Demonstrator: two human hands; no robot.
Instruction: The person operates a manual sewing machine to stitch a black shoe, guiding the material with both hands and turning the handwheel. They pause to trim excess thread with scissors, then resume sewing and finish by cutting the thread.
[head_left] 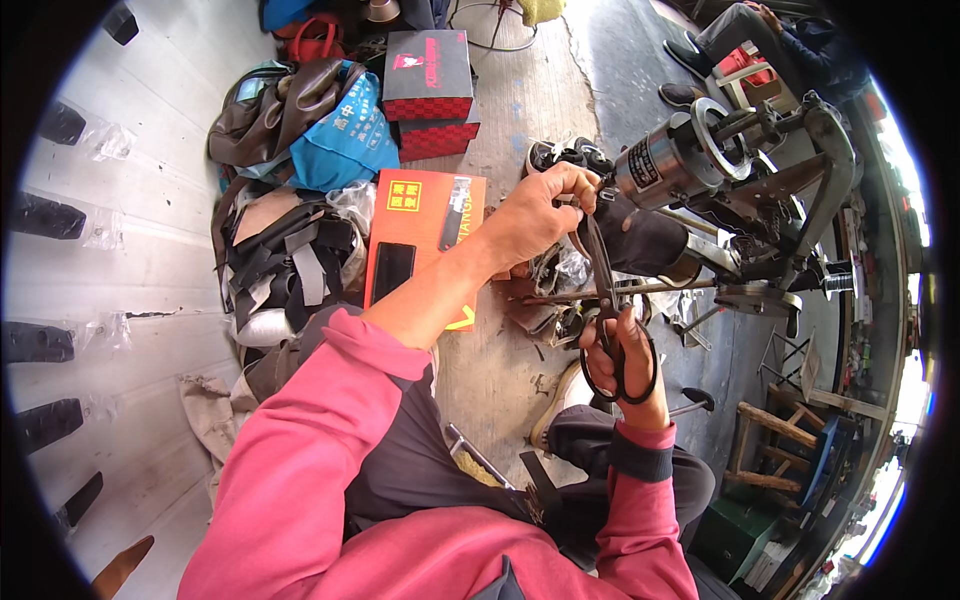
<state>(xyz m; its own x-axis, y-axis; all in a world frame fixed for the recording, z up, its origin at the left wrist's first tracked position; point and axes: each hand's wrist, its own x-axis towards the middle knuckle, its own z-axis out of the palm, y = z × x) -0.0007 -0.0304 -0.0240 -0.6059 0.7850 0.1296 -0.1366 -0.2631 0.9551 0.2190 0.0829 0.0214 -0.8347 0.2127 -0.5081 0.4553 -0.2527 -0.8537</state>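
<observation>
My right hand (pixel 632 355) is closed round the black loop handles of a pair of scissors (pixel 602 275). Their dark blades point up and away from me, with the tips close to my left hand (pixel 550 208). That hand is pinched at the fingertips; whatever lies between them is too small to make out. Just right of the fingertips, a dark shoe or boot (pixel 645 243) sits at the arm of a hand-cranked machine (pixel 690 160) with a metal cylinder and a wheel. The blades partly cover the shoe's near side.
An orange-red box (pixel 425 200) with a black phone (pixel 393 270) on it lies left of my forearm. Beyond are black-and-red boxes (pixel 427 75), a blue bag (pixel 345 145) and leather scraps (pixel 290 255). Another person (pixel 800 50) sits at far right; a wooden stool (pixel 775 445) stands nearer.
</observation>
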